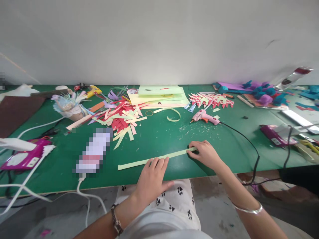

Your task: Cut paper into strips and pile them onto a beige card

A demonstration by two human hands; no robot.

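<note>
Your left hand (154, 176) lies flat, fingertips on the pale green strip (139, 163); your right hand (204, 152) pinches its far end between thumb and fingers

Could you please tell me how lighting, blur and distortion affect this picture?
Head view: pale glare washes the right side of the green table; a soft shadow lies beneath the right hand; the phone is pixelated, its screen unreadable; clutter towards the side edges looks stretched and soft, while the pale green strip stays distinct.
</note>
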